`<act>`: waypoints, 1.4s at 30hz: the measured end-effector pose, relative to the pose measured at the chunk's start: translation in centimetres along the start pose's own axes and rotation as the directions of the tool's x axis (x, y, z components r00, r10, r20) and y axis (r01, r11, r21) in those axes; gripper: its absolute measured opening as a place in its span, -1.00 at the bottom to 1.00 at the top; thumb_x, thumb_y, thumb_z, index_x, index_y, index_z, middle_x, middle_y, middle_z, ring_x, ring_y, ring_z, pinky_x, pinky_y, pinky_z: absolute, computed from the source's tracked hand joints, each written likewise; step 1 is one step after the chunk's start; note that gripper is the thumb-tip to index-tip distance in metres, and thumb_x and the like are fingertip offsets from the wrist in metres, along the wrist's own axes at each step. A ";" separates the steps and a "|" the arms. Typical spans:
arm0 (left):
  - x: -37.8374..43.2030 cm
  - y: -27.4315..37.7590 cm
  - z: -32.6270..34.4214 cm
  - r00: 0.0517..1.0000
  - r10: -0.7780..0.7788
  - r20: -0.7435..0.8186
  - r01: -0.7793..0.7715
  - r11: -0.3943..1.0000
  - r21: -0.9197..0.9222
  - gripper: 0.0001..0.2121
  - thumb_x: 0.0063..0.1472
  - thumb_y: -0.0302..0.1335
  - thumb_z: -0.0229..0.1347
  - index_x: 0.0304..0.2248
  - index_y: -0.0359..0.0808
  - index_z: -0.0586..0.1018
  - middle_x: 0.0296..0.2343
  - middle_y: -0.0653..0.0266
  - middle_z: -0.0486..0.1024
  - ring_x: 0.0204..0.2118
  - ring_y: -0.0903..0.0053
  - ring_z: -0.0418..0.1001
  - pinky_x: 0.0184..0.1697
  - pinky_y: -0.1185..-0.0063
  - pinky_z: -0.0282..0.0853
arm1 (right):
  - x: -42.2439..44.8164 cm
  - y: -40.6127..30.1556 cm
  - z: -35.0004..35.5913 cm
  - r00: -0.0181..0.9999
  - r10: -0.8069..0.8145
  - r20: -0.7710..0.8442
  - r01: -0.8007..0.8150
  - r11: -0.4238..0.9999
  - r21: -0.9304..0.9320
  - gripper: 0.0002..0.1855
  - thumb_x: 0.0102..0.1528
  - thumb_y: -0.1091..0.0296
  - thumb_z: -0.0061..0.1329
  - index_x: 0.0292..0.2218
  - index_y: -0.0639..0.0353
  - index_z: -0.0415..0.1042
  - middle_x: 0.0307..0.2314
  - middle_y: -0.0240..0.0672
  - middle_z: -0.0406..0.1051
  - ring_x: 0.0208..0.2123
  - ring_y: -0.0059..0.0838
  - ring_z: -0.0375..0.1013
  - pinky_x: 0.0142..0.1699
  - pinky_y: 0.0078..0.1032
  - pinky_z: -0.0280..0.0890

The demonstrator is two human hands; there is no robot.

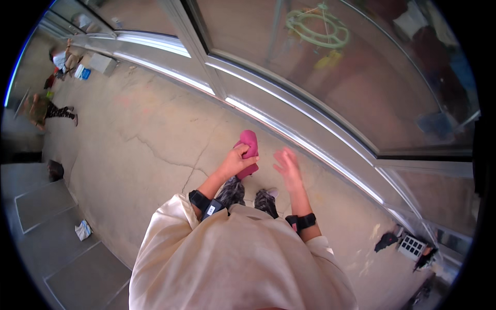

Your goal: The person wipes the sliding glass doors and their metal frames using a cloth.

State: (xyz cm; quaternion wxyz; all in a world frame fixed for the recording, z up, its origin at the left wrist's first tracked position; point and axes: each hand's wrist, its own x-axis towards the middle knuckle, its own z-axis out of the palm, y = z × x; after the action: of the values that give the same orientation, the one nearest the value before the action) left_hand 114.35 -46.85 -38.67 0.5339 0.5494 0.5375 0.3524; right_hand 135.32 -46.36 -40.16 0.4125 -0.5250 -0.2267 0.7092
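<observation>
A folded or bunched magenta cloth [250, 140] is gripped in my left hand [237, 159], with the thumb across its front and part of the cloth hanging below the fingers. To its right, my right hand [287, 162] is raised with its fingers apart and holds nothing; it is a little blurred. The two hands do not touch. Before me, on the far side of the concrete floor, runs a metal-framed window wall [294, 102] with glass panes.
A round pale-green hanging clip dryer [317, 29] shows in the glass. Two people [60, 60] [40, 110] are at the far left, near a blue-and-white bucket [82, 72] and a grey block [102, 64]. A white crate-like object [411, 247] stands at the right.
</observation>
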 end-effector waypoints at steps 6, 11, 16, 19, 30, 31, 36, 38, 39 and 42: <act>0.6 2.4 0.3 0.942 0.188 0.279 -0.270 0.916 0.295 -0.62 -0.01 -0.27 0.19 -0.23 -0.30 0.46 -0.31 0.10 0.45 -0.31 0.26 0.44 -0.30 0.48 0.37 | 1.8 1.6 4.6 0.940 0.041 0.340 -0.200 0.872 0.447 -0.40 0.16 -0.15 -0.34 0.00 0.16 0.23 -0.12 -0.20 0.34 -0.08 -0.28 0.33 0.04 -0.32 0.19; 2.7 2.9 -4.4 0.972 0.017 0.235 -0.028 0.999 0.045 -0.63 0.16 -0.45 0.05 -0.02 -0.26 0.37 -0.21 0.34 0.46 -0.18 0.63 0.40 -0.20 0.64 0.38 | 2.4 2.7 1.1 0.974 -0.172 0.146 -0.007 0.623 0.782 -0.44 0.17 -0.10 -0.41 0.03 0.07 0.21 -0.06 -0.18 0.30 -0.03 -0.18 0.28 0.03 -0.14 0.19; 5.3 0.0 -8.6 0.980 -0.046 0.196 0.021 0.991 0.129 -0.71 0.20 -0.42 0.00 -0.08 -0.25 0.41 -0.30 0.29 0.49 -0.29 0.60 0.45 -0.32 0.66 0.38 | 0.0 -1.3 -8.5 0.849 -0.345 -0.399 0.511 0.351 0.784 -0.52 0.17 -0.05 -0.35 -0.01 0.05 0.23 -0.07 -0.16 0.29 -0.05 -0.16 0.28 0.05 -0.23 0.17; 6.5 -0.3 -7.7 0.969 -0.097 0.227 0.047 0.975 0.218 -0.73 0.20 -0.41 -0.01 -0.10 -0.27 0.43 -0.33 0.32 0.49 -0.33 0.61 0.46 -0.36 0.68 0.37 | -2.0 -6.8 -15.2 0.595 -0.390 -0.703 0.804 0.299 0.515 -0.48 0.18 -0.09 -0.35 0.02 0.06 0.18 -0.10 -0.20 0.31 -0.05 -0.25 0.29 0.06 -0.24 0.17; 8.3 0.6 4.5 0.981 -0.138 0.135 0.119 0.983 0.137 -0.74 0.20 -0.42 -0.03 -0.14 -0.35 0.43 -0.35 0.27 0.50 -0.36 0.60 0.47 -0.42 0.67 0.39 | -4.6 -31.8 -23.4 -0.544 -0.716 -0.437 0.565 0.072 -0.822 -0.45 0.19 0.30 -0.30 0.14 0.35 -0.05 0.12 -0.01 -0.03 0.18 -0.13 -0.06 0.20 -0.32 -0.14; 7.9 0.0 4.9 0.980 -0.152 0.125 0.135 0.981 0.139 -0.74 0.20 -0.42 -0.03 -0.14 -0.34 0.43 -0.36 0.27 0.50 -0.37 0.59 0.48 -0.43 0.67 0.39 | -6.6 -34.8 -22.9 -0.597 -0.749 -0.287 0.434 -0.001 -0.901 -0.44 0.17 0.32 -0.28 0.14 0.33 -0.05 0.13 -0.02 -0.06 0.20 -0.11 -0.11 0.21 -0.27 -0.18; 6.5 -1.4 7.8 0.974 -0.209 0.086 0.206 0.977 0.047 -0.77 0.17 -0.45 -0.01 -0.18 -0.33 0.44 -0.42 0.26 0.51 -0.41 0.59 0.48 -0.48 0.66 0.39 | -18.7 -52.4 -22.1 -0.679 -0.721 0.136 0.176 -0.340 -0.924 -0.46 0.12 0.39 -0.21 0.12 0.27 0.04 0.11 -0.02 0.01 0.15 -0.07 -0.01 0.20 -0.27 -0.13; 6.9 -2.1 9.0 0.973 -0.209 0.103 0.207 0.978 0.024 -0.77 0.16 -0.46 -0.01 -0.19 -0.34 0.45 -0.42 0.25 0.51 -0.41 0.58 0.49 -0.49 0.66 0.40 | -23.7 -59.8 -21.4 -0.712 -0.632 0.305 0.012 -0.445 -0.895 -0.48 0.13 0.31 -0.20 0.09 0.28 0.08 0.06 0.04 0.08 0.09 -0.01 0.09 0.14 -0.29 -0.02; 7.2 -2.1 9.6 0.964 -0.234 0.125 0.230 0.972 0.046 -0.77 0.15 -0.47 -0.01 -0.19 -0.34 0.45 -0.43 0.24 0.51 -0.41 0.58 0.50 -0.50 0.66 0.40 | -26.3 -63.2 -20.4 -0.716 -0.585 0.381 -0.081 -0.472 -0.878 -0.52 0.13 0.29 -0.20 0.05 0.27 0.13 0.04 0.04 0.12 0.07 0.01 0.10 0.12 -0.31 0.02; 9.3 -2.5 10.6 0.977 -0.155 0.149 0.150 0.988 0.045 -0.77 0.14 -0.47 -0.01 -0.20 -0.36 0.45 -0.44 0.24 0.52 -0.44 0.57 0.50 -0.51 0.66 0.40 | -33.3 -71.7 -15.8 -0.706 -0.540 0.458 -0.154 -0.513 -0.844 -0.51 0.16 0.16 -0.28 0.06 0.21 0.15 -0.01 -0.05 0.20 0.07 -0.15 0.15 0.13 -0.44 0.03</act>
State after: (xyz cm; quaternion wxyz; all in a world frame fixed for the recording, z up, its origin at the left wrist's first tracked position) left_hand 125.61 -40.46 -44.72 0.5896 0.5408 0.5414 0.2586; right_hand 178.52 -35.61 27.07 0.5283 -0.3738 -0.5032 -0.5727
